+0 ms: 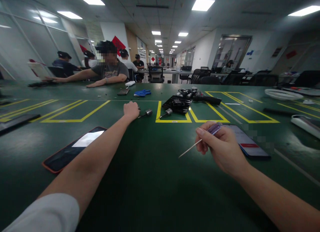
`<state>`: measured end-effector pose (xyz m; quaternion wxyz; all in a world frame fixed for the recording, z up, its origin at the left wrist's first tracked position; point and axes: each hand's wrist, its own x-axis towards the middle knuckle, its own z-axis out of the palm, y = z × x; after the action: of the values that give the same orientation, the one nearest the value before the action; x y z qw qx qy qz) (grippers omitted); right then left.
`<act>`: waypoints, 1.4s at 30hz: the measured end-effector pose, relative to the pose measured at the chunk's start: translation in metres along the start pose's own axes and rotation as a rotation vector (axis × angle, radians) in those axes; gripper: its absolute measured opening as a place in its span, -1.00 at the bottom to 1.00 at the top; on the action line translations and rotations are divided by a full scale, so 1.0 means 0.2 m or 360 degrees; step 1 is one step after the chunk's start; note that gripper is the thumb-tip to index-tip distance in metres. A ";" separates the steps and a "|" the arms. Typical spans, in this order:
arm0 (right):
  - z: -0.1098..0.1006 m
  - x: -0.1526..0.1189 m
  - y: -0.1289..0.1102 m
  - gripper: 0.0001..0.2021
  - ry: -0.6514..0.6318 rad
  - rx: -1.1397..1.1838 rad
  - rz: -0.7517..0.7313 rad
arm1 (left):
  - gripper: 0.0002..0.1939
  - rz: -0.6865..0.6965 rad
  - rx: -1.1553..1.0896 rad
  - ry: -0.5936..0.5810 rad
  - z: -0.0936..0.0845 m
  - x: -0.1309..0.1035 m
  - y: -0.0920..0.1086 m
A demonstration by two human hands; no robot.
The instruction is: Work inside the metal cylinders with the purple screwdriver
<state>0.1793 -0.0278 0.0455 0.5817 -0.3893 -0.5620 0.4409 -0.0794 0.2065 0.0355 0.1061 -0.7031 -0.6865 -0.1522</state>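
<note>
My right hand [215,143] is closed round the purple handle of a screwdriver [191,150], whose thin metal shaft points down and to the left above the green table [150,178]. My left hand [131,111] reaches forward over the table with its fingers curled; what they hold, if anything, is hidden. Just right of it lies a small metal motor-like part [148,112] with a thin shaft. A similar metal part [168,111] rests inside a yellow tape outline, beside a black ribbed piece [177,104].
Phones lie at the left [75,148] and right [255,145]. Farther back are a dark hair-dryer-like body [207,99], blue gloves [142,92] and a white basket [282,94]. Across the table sits a person [112,70] with arms on its surface.
</note>
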 end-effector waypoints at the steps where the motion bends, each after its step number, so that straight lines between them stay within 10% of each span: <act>1: 0.00 0.00 0.00 -0.84 0.0002 0.0001 -0.0007 | -0.69 0.0014 -0.0051 0.0065 -0.03 -0.01 0.02; 8: 0.00 -0.01 -0.02 -0.83 -0.0007 0.0032 -0.0052 | -0.61 0.0406 -0.0645 0.0346 -0.22 -0.31 0.22; 17: 0.02 -0.04 -0.03 -0.87 0.0038 0.0091 -0.0227 | -0.62 0.1018 -0.1482 -0.0123 -0.23 -0.97 0.25; 30: 0.04 -0.14 -0.03 -0.93 -0.0186 -0.0750 -0.0596 | -0.64 0.1266 -0.1483 0.0018 -0.16 -1.02 0.25; 42: 0.06 -0.13 0.00 -0.94 -0.0272 -0.0571 -0.0373 | -0.64 0.1471 -0.1483 0.0192 -0.16 -1.01 0.26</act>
<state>0.1672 -0.0522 0.0387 0.5007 -0.3796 -0.7200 0.2946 -0.0317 0.0041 -0.0036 -0.1166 -0.8880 -0.1690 -0.4114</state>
